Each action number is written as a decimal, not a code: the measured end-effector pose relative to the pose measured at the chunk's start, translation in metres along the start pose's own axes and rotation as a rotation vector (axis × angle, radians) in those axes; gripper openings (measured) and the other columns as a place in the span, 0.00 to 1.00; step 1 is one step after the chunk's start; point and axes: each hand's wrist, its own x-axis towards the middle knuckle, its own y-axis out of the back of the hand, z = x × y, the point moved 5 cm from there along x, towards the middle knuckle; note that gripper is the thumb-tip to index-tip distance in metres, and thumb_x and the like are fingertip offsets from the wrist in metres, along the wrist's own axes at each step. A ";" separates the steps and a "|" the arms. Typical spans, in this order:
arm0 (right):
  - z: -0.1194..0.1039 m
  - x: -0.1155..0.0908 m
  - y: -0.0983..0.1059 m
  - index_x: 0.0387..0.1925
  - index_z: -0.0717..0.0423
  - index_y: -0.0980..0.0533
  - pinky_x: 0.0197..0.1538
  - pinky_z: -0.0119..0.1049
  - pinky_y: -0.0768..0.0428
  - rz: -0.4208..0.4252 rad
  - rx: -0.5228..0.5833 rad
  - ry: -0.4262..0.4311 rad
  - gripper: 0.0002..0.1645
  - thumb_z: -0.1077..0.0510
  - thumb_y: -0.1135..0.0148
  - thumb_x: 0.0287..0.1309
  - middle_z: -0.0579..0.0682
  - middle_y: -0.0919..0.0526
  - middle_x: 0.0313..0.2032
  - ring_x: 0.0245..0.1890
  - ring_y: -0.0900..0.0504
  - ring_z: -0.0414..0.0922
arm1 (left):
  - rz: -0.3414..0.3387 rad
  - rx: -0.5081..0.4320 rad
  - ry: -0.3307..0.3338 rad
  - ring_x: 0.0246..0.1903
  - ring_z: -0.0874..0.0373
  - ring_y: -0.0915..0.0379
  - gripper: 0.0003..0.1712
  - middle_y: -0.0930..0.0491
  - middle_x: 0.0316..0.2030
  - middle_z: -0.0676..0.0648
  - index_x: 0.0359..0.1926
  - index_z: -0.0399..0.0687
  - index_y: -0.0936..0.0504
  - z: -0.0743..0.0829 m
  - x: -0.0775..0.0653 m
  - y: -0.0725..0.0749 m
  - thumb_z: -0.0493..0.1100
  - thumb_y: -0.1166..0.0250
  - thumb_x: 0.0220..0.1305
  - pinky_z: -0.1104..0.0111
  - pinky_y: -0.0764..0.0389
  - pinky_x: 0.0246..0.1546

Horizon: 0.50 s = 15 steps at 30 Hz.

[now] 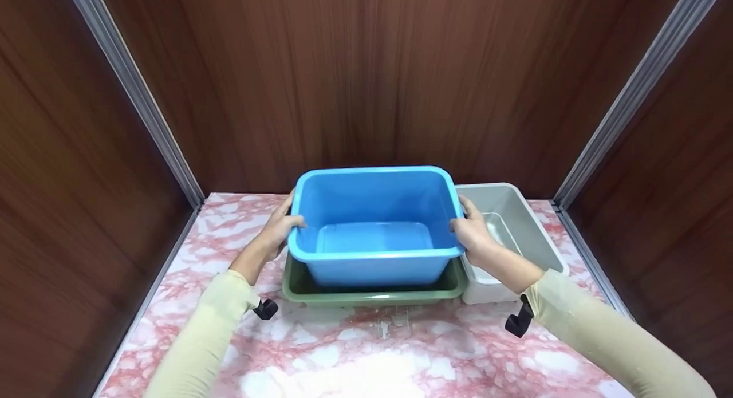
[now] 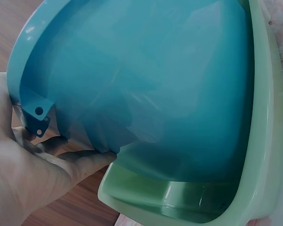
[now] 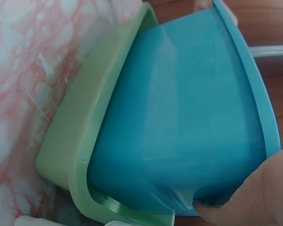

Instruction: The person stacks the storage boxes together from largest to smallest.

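A blue plastic basin [image 1: 375, 237] sits partly down inside a green plastic basin [image 1: 378, 298] in the head view. My left hand [image 1: 279, 226] grips the blue rim at its left end, thumb over the edge. In the left wrist view, the fingers [image 2: 87, 165] reach under that rim along the outer wall. At the opposite end my right hand [image 1: 474, 233] holds the rim the same way. The right wrist view shows the blue wall [image 3: 179, 108] standing above the green rim [image 3: 96, 113]. Whether the blue bottom touches the green one is hidden.
A light grey basin [image 1: 538, 232] stands against the green one on the right, partly behind my right hand. Everything rests on a pink-and-white marbled tabletop [image 1: 320, 358]. Brown wood-grain panels [image 1: 372, 83] enclose the back and both sides, with metal strips [image 1: 143, 100] at the corners.
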 end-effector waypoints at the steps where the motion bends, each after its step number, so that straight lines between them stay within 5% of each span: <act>1: 0.000 0.000 0.000 0.77 0.47 0.55 0.66 0.61 0.45 0.000 0.001 0.000 0.46 0.72 0.59 0.58 0.58 0.51 0.74 0.70 0.49 0.60 | 0.002 -0.002 0.000 0.67 0.36 0.48 0.57 0.54 0.74 0.43 0.77 0.60 0.54 -0.001 0.000 0.000 0.27 0.45 0.47 0.44 0.38 0.60; 15: 0.007 0.003 -0.002 0.76 0.48 0.53 0.65 0.59 0.44 0.001 0.028 0.001 0.48 0.73 0.58 0.55 0.59 0.49 0.73 0.69 0.46 0.59 | 0.021 0.031 0.021 0.67 0.37 0.48 0.56 0.55 0.75 0.45 0.77 0.61 0.54 -0.009 0.001 0.000 0.29 0.44 0.49 0.48 0.35 0.59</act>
